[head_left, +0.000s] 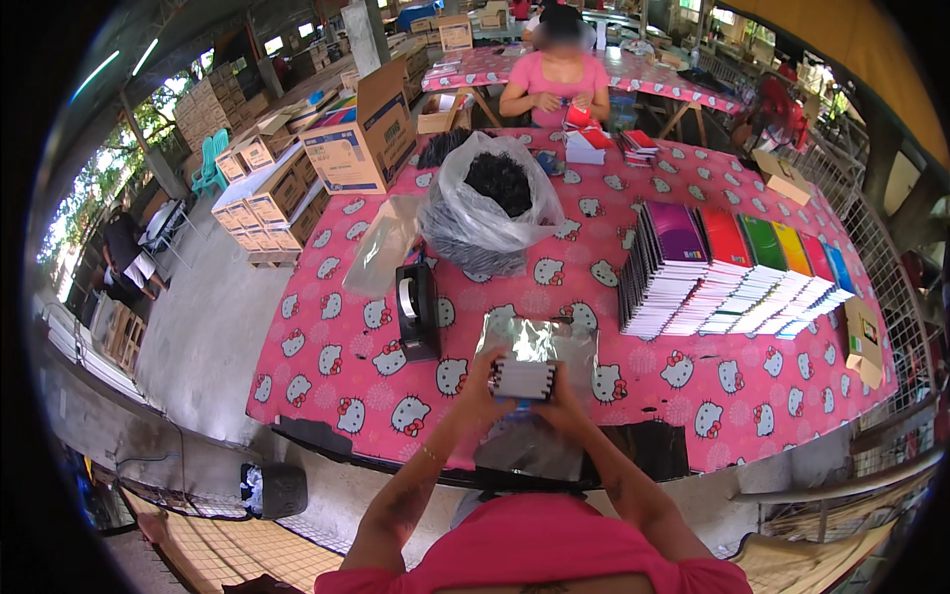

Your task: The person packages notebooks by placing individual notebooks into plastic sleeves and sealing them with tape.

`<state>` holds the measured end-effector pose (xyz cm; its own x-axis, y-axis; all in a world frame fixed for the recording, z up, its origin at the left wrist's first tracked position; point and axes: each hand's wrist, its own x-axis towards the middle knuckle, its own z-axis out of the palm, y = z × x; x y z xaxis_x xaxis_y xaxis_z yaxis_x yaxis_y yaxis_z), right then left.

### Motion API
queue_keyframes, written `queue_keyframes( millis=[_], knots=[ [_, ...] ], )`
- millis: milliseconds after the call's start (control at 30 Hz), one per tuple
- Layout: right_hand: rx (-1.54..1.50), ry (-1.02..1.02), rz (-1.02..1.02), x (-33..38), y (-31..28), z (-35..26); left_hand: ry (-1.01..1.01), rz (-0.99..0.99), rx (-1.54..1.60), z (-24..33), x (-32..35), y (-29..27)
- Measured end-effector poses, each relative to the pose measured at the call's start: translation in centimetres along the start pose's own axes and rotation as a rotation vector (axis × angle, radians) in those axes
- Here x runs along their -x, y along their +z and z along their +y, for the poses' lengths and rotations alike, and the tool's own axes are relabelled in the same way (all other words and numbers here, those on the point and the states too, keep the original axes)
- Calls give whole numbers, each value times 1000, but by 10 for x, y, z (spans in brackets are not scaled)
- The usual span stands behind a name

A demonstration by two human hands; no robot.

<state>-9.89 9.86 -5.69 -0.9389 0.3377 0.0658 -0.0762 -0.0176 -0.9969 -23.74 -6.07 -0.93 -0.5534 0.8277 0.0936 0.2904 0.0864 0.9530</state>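
Both my hands grip a small stack of spiral notebooks point(523, 379), edge-on with white pages and black binding coils showing at both ends. My left hand point(483, 392) is closed on its left end and my right hand point(564, 398) on its right end. Beneath and beyond the stack lies shiny clear plastic film point(576, 348), partly hidden by my hands. Left of it stands a black tape dispenser point(420, 322). Farther off, a clear plastic bag point(445, 223) bulges with black coils point(498, 185). To the right, piles of spiral notebooks point(663, 277) have purple, red, green, yellow and blue covers.
The table wears a pink patterned cloth point(633, 436), torn along its near edge. Clear plastic sheets point(381, 247) lie at the left. An open carton point(361, 148) stands at the far left corner. Across the table a person point(559, 79) handles red notebooks point(579, 119). Cardboard pieces point(863, 342) rest at the right edge.
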Motion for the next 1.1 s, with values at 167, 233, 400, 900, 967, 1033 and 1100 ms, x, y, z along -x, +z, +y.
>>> queue_keyframes(
  millis=[167, 233, 400, 900, 967, 1033, 1100],
  knots=[
    [-188, -71, 46, 35, 19, -7, -79, -21, 200, 6, 30, 25],
    [-58, -80, 62, 36, 24, -8, -106, -11, 269, -3, 34, 31],
    [158, -28, 10, 39, 13, -2, 21, -66, -320, 11, 29, 8],
    [1259, 55, 4, 47, -59, -11, -179, 216, -411, 51, -5, -11],
    [1251, 99, -84, 40, -80, 4, -376, 255, 77, 26, -11, 11],
    [1259, 102, -112, 29, -86, 11, -505, 277, 141, -7, -21, 33],
    [1261, 97, -147, 23, -90, 9, -580, 271, -232, -23, -25, 45]
  ],
)
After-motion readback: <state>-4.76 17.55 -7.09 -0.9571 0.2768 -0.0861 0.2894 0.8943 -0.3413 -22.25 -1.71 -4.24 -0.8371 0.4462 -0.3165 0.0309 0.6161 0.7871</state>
